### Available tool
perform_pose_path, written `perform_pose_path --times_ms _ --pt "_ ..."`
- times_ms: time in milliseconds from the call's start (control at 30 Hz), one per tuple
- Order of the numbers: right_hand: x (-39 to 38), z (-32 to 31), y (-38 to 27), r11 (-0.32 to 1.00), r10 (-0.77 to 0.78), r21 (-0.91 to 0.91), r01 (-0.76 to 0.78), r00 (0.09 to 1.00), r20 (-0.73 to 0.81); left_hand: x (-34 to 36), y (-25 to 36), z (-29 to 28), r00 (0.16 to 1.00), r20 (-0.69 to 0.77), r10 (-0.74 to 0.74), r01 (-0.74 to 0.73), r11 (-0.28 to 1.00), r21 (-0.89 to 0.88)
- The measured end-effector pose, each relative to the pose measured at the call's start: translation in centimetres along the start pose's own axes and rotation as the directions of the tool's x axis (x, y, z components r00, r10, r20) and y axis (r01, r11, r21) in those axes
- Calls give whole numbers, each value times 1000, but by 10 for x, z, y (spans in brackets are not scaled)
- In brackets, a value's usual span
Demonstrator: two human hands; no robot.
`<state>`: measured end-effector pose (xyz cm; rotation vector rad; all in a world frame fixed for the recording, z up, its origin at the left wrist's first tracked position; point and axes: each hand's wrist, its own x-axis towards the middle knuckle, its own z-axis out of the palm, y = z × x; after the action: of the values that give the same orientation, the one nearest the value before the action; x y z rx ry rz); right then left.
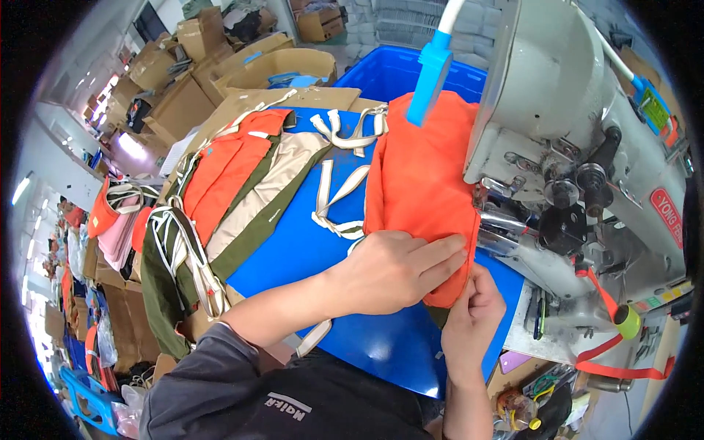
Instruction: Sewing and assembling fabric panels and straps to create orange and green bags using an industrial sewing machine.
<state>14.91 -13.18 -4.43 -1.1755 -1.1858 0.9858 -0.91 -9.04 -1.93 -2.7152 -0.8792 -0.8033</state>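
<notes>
An orange fabric piece (422, 176) with white straps (341, 194) at its left side lies on the blue work surface, its right edge against the grey sewing machine (565, 132). My left hand (396, 270) presses on the lower part of the fabric, fingers bent together and closed at its right edge. Just below, my right hand (473, 312) pinches the fabric's lower right corner between thumb and fingers. A bit of dark green cloth shows under that corner. The machine's needle area is partly hidden by its own housing.
Orange, beige and green sewn pieces (235, 183) with white straps lie piled at the left. Behind the fabric stands a blue crate (367, 73). A blue plastic piece (429, 81) hangs from a white tube above. Red tape (623, 370) and a bottle (517, 407) are at lower right.
</notes>
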Motion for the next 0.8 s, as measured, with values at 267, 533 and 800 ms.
perform_pose_path --times_ms 267,533,800 --pt "8 -4 6 999 -18 -39 18 1000 0 7 -6 3 998 -21 53 -52 997 47" --pt "17 -1 7 1000 14 23 -13 999 -30 12 -15 8 1000 -2 23 -23 998 59" --pt "24 0 6 999 26 25 -26 1000 -3 16 -19 14 998 -35 -45 46 999 16"
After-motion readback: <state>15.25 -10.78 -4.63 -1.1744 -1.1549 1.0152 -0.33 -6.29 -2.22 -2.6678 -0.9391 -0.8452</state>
